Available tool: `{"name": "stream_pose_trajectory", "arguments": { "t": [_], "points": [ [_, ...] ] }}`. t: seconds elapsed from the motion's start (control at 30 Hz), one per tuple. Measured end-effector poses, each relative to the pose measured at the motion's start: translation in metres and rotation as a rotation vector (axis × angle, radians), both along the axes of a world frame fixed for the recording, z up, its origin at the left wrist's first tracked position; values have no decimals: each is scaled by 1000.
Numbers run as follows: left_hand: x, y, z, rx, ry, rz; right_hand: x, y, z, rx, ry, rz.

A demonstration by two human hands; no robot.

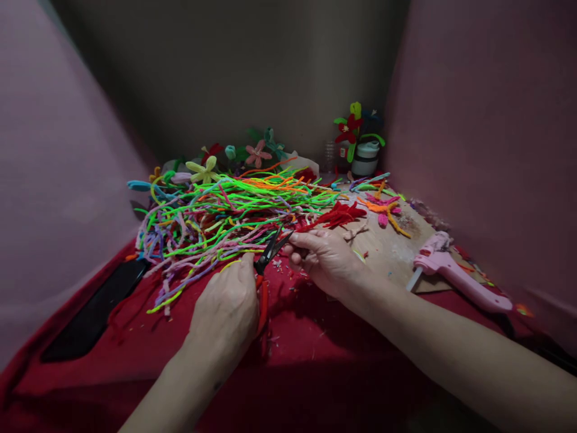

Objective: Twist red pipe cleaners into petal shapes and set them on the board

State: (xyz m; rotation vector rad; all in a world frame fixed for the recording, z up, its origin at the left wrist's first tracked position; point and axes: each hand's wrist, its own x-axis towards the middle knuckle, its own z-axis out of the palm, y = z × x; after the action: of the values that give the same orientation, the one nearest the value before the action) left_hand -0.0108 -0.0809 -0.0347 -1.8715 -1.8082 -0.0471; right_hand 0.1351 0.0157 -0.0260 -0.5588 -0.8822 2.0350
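My left hand (228, 297) is closed round the red handles of a pair of scissors (262, 294). Their dark blades are spread apart and point up and to the right. Close to the blade tips, my right hand (322, 255) pinches thumb and forefinger together; whatever lies between them is too small to make out. Just beyond my hands spreads a large tangled pile of pipe cleaners (234, 201), in green, orange, pink, purple and other colours. A bunch of short red pipe cleaners (342, 214) lies behind my right hand.
On the right, a pink glue gun (455, 273) rests partly on a cardboard sheet (392, 258), near an orange and pink pipe-cleaner piece (384, 208). A black flat object (97, 313) lies at left on the red cloth (171, 355). Pipe-cleaner flowers (258, 154) and a lidded cup (366, 157) stand behind.
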Motion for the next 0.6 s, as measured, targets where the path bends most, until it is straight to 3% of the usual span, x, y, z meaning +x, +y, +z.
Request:
{"name": "stream_pose_trajectory", "arguments": {
  "t": [0.3,0.6],
  "points": [
    [7,-3,11,-96,51,87,0,0,-3,63,-24,23],
    [7,-4,10,-88,39,76,-2,0,-3,102,-41,-5]
  ]
}}
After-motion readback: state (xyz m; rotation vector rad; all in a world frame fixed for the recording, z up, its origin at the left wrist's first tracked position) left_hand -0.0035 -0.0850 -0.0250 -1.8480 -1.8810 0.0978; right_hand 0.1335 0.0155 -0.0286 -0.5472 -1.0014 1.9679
